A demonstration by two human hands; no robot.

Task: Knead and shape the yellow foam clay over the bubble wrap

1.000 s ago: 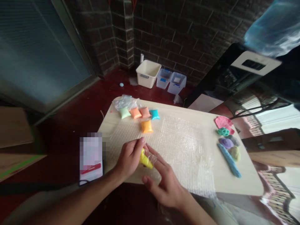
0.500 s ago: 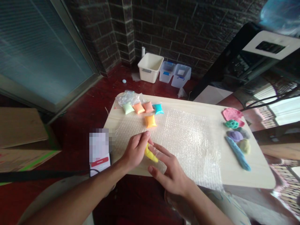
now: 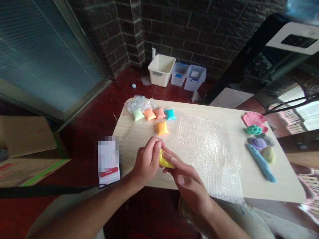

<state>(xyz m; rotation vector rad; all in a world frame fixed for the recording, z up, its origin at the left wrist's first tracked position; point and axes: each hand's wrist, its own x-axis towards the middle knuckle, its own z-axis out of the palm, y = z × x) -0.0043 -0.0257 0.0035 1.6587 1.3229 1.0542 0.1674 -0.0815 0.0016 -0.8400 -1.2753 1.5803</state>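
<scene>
Both hands hold a small yellow clay packet in clear plastic above the table's near edge. My left hand is closed round its left end, thumb on top. My right hand grips the other end, its fingers under and along the plastic. Just beyond my hands lies an orange clay packet. Behind it, in a row, are a pale green packet, a light orange packet, a salmon packet and a turquoise packet.
Bubble wrap covers much of the wooden table. Pink clay, green clay, purple clay and a blue clay roll lie at the right. Crumpled clear plastic lies at the far left corner. A phone is left of the table.
My right hand's fingers and thumb have closed in on the yellow packet, where the thumb stood apart before. The packet has turned a little flatter. The view has shifted slightly.
</scene>
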